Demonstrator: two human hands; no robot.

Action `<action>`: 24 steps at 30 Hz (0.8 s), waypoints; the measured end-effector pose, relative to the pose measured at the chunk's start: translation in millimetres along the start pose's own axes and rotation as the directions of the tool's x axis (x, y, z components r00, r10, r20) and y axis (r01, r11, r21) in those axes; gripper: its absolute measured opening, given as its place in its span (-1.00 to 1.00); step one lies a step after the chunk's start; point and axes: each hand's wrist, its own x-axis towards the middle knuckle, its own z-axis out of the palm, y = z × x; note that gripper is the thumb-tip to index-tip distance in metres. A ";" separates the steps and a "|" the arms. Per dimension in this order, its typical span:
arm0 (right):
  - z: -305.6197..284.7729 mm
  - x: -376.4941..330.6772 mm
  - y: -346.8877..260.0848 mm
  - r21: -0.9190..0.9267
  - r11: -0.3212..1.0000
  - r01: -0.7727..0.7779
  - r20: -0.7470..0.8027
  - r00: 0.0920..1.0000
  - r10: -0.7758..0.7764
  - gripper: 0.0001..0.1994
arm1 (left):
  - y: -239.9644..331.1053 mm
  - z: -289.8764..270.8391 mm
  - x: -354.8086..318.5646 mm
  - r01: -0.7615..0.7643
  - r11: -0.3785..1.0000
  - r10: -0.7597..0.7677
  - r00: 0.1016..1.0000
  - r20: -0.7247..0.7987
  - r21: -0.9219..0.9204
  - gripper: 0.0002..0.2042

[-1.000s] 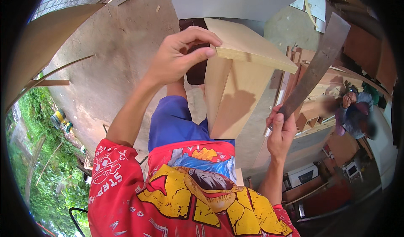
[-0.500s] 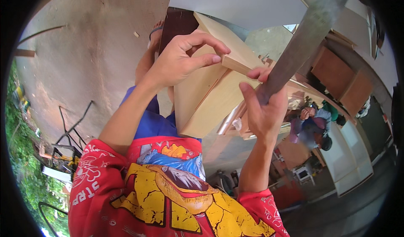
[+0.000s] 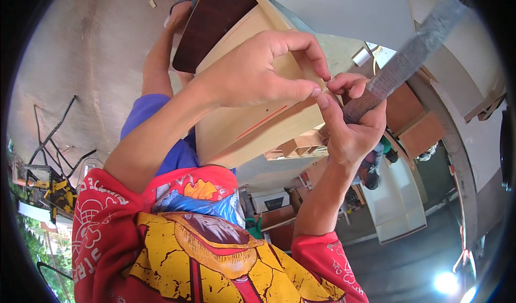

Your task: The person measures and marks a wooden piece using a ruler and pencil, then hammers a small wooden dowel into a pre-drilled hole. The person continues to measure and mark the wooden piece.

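My right hand (image 3: 352, 133) is wrapped round the lower end of a long, flat metal file (image 3: 411, 58), which slants up to the upper right, its face finely ridged. My left hand (image 3: 260, 74) is curled, thumb and forefinger closing near the fingertips of the right. Whatever is between those fingertips is too small or too hidden to name. Below and behind both hands is a pale wooden box-like piece (image 3: 252, 117) with a thin red line along one face. It lies across the front of my lap, and my left hand covers part of its upper edge.
A dark brown board (image 3: 215, 23) lies beyond the wooden piece, next to my foot (image 3: 185, 4). A large pale grey panel (image 3: 344, 12) spans the top. Black metal legs (image 3: 51, 136) stand at left. At right, another person (image 3: 371, 171) is near brown boards (image 3: 419, 133).
My left hand has moved right, from the wood's corner to the right hand's fingertips. The file has turned to show its ridged face. My view has shifted, baring more of the dark board.
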 end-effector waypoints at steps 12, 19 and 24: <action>2.0 3.7 -2.1 0.003 0.998 -0.064 0.084 0.994 0.064 -0.56 | -3.1 -11.1 -1.9 -0.035 0.998 0.032 0.999 0.041 0.055 -0.70; 2.4 2.7 0.2 -0.005 0.999 -0.036 0.103 0.994 0.036 -0.56 | -5.6 -11.5 -2.3 -0.073 0.996 0.071 0.997 0.030 0.054 -0.73; 3.1 3.2 8.1 0.033 0.998 0.044 0.100 0.994 -0.047 -0.58 | -5.4 -10.7 -2.3 -0.165 0.982 0.163 0.986 0.029 0.089 -0.81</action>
